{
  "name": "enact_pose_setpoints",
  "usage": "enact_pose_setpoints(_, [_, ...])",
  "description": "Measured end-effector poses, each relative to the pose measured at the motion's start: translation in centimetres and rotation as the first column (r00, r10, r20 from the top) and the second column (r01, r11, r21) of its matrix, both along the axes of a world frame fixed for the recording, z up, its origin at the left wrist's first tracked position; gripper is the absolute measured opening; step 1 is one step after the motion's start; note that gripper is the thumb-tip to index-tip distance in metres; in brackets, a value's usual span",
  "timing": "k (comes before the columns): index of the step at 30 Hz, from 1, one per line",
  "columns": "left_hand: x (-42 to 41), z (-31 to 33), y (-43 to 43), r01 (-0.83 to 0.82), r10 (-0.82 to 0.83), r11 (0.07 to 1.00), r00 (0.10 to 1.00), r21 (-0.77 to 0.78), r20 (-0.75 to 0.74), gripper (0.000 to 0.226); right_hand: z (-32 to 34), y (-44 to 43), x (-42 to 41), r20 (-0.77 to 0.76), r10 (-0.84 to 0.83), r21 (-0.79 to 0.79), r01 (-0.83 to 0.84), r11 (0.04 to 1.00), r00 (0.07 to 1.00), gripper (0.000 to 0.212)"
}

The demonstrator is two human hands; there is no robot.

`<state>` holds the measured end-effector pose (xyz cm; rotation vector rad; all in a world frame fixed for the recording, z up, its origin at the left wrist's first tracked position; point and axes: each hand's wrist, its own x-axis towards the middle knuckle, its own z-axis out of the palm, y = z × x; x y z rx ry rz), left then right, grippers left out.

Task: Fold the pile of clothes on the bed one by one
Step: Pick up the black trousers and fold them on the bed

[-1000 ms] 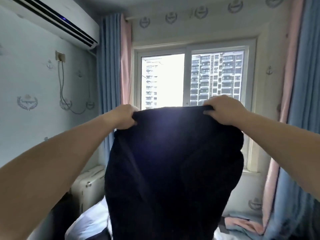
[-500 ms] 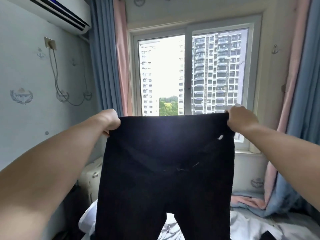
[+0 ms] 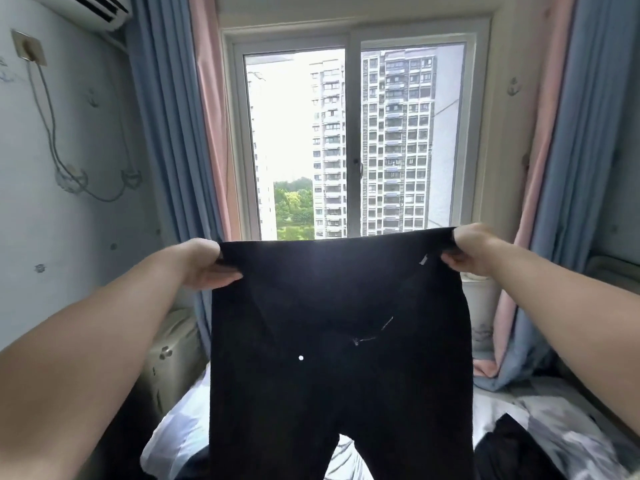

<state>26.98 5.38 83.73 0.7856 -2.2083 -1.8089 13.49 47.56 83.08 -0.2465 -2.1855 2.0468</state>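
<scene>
While hands (image 3: 204, 263) (image 3: 474, 249) grip black trousers (image 3: 339, 375), tag (image 3: 423, 259) illegible

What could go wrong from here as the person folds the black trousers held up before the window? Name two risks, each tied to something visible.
1. The left hand and right hand pinch only the waistband corners of the black trousers; if one slips, they may drop in a heap.
2. The trousers hide much of the bed, so they might be laid onto the dark garment lying there.
</scene>
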Motion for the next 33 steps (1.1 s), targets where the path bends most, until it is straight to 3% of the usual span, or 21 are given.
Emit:
enact_pose_setpoints(3, [-0.2,-0.1,-0.5,0.075,-0.003,0.946,0.975,0.317,-0.222,0.030,0.5,-0.9,0.6,-0.037,0.076,-0.050,-0.078,0.996,0.996,0.038])
enact_pose_setpoints(6, [-0.1,0.5,-1.1,0.217,-0.068,0.909,0.920,0.357,-0.387,0.018,1.6,-0.9,1.2,-0.123,0.171,0.150,-0.152,0.977,0.978,0.035])
enact_pose_setpoints(8, [-0.3,0.4,-1.4,0.246,-0.138,0.952,0.877,0.184,-0.460,0.029,1.9,-1.2,1.9,-0.213,0.231,0.346,-0.148,0.927,0.949,0.033])
enact_pose_setpoints(10, [-0.6,0.1,-1.4,0.088,-0.170,0.978,0.860,-0.189,-0.482,0.032,2.0,-1.4,2.3,-0.349,0.183,0.462,-0.001,0.887,0.919,0.027])
enact_pose_setpoints(12, [-0.6,-0.4,-1.6,-0.178,-0.133,0.839,0.850,-0.515,-0.510,0.023,2.0,-1.6,2.4,-0.467,0.075,0.497,0.192,0.846,0.881,0.023])
enact_pose_setpoints(13, [-0.4,-0.5,-1.8,-0.281,-0.101,0.751,0.845,-0.597,-0.525,0.021,2.0,-1.7,2.6,-0.489,0.026,0.502,0.258,0.825,0.872,0.022])
enact_pose_setpoints(16, [-0.4,-0.7,-2.8,-0.467,0.017,0.478,0.852,-0.744,-0.524,0.038,1.7,-1.8,2.6,-0.532,-0.027,0.547,0.368,0.752,0.846,0.026])
enact_pose_setpoints(17, [-0.6,-0.7,-3.1,-0.482,0.039,0.452,0.851,-0.750,-0.524,0.041,1.6,-1.9,2.7,-0.530,-0.020,0.552,0.363,0.751,0.848,0.027])
enact_pose_setpoints(18, [-0.9,-0.7,-3.4,-0.467,0.030,0.521,0.847,-0.714,-0.531,0.038,1.6,-2.2,3.0,-0.520,-0.006,0.538,0.333,0.774,0.854,0.027])
enact_pose_setpoints(20, [-0.9,-0.2,-3.4,-0.326,-0.050,0.806,0.794,-0.494,-0.606,0.026,1.6,-2.7,3.4,-0.525,0.016,0.479,0.280,0.832,0.851,0.024])
enact_pose_setpoints(22, [-0.9,0.3,-2.9,-0.180,-0.049,0.937,0.780,-0.299,-0.624,0.021,1.8,-3.3,3.8,-0.536,0.018,0.442,0.262,0.858,0.844,0.021])
enact_pose_setpoints(24, [-1.7,0.0,-3.0,-0.173,0.019,0.943,0.882,-0.286,-0.472,0.019,2.1,-4.2,3.9,-0.487,0.025,0.454,0.228,0.861,0.873,0.018])
enact_pose_setpoints(25, [-2.0,-0.5,-3.0,-0.153,0.055,0.943,0.948,-0.295,-0.314,0.018,2.2,-4.7,3.8,-0.410,0.028,0.497,0.197,0.845,0.912,0.017])
enact_pose_setpoints(28, [-3.1,-3.4,-4.3,0.075,-0.047,0.973,0.990,-0.218,0.134,0.027,1.1,-5.8,2.9,-0.044,-0.008,0.559,0.031,0.828,0.999,0.014])
enact_pose_setpoints(30, [-3.5,-5.6,-4.5,0.135,-0.109,0.987,0.964,-0.091,0.241,0.034,-0.3,-6.0,2.5,0.154,0.012,0.448,-0.081,0.890,0.988,0.010])
enact_pose_setpoints(33, [-4.3,-7.8,-4.0,0.096,-0.111,0.990,0.982,0.108,0.150,0.040,-1.2,-6.5,2.9,0.222,0.065,0.326,-0.137,0.935,0.973,0.014])
